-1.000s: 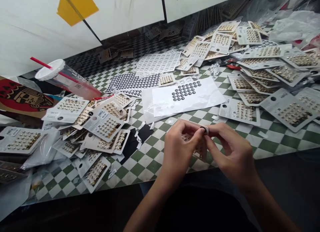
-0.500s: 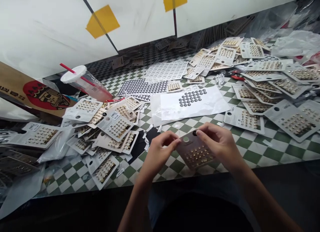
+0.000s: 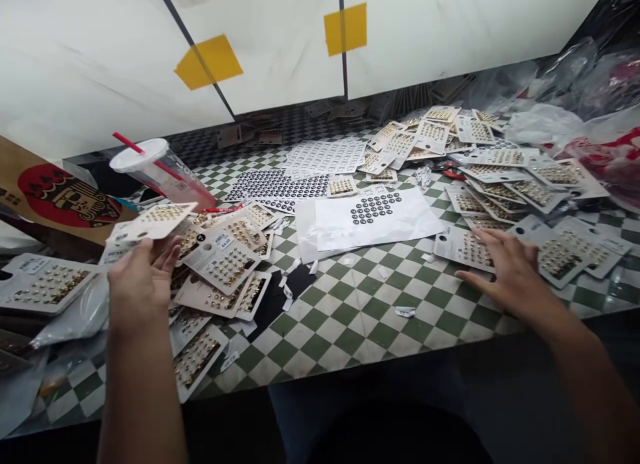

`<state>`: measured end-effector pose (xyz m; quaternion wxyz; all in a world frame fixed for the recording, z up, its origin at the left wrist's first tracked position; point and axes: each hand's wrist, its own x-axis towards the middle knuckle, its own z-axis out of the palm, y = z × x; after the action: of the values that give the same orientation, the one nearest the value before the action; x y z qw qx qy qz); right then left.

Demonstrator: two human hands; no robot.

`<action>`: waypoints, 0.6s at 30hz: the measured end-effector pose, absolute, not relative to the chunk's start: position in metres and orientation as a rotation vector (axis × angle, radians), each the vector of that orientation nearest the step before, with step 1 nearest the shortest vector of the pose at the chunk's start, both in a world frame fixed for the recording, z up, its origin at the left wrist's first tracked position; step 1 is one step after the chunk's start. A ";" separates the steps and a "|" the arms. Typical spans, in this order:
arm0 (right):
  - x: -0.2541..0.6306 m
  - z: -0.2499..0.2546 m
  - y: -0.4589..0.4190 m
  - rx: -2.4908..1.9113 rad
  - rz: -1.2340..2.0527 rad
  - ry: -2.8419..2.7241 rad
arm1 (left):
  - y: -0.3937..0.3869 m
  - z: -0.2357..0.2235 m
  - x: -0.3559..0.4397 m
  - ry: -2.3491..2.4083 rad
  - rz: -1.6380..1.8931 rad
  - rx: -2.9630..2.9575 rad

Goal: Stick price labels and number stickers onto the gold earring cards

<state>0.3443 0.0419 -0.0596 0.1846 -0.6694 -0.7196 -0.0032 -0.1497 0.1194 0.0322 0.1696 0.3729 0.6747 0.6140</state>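
My left hand [image 3: 145,277] is at the left pile, its fingers at the lower edge of a tilted card of gold stud earrings [image 3: 163,219], which it appears to grip. Part of that grip is hidden behind the card. On the right, my right hand [image 3: 515,271] has its fingers and thumb apart. Its fingertips reach over the edge of another earring card [image 3: 457,245] lying flat on the table. Between the hands lies a white sheet with round black stickers [image 3: 400,221].
A checkered cloth [image 3: 360,331] covers the table, with paper scraps on it. A lidded cup with a red straw [image 3: 170,177] and a brown paper bag [image 3: 30,164] stand at left. Stacked earring cards [image 3: 520,174] and plastic bags [image 3: 545,124] fill the right.
Both hands held one earring card at the middle; now they are apart. My left hand has moved to the left pile, my right hand to the cards at right. The view has shifted slightly.
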 end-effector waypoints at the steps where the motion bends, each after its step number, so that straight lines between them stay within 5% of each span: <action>1: 0.349 -0.059 0.044 -1.926 0.015 -2.079 | 0.121 0.034 -0.149 1.905 1.706 0.916; 10: 0.363 -0.047 0.095 -2.048 0.294 -2.381 | 0.104 0.025 -0.083 1.809 1.093 1.292; 18: 0.320 -0.041 0.073 -2.093 0.194 -2.216 | 0.151 -0.020 -0.024 1.955 0.623 1.649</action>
<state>0.3203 0.0729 -0.0410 0.0436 -0.6846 -0.7248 0.0636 -0.0236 0.1515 -0.0197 0.2519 0.6062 0.7187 0.2290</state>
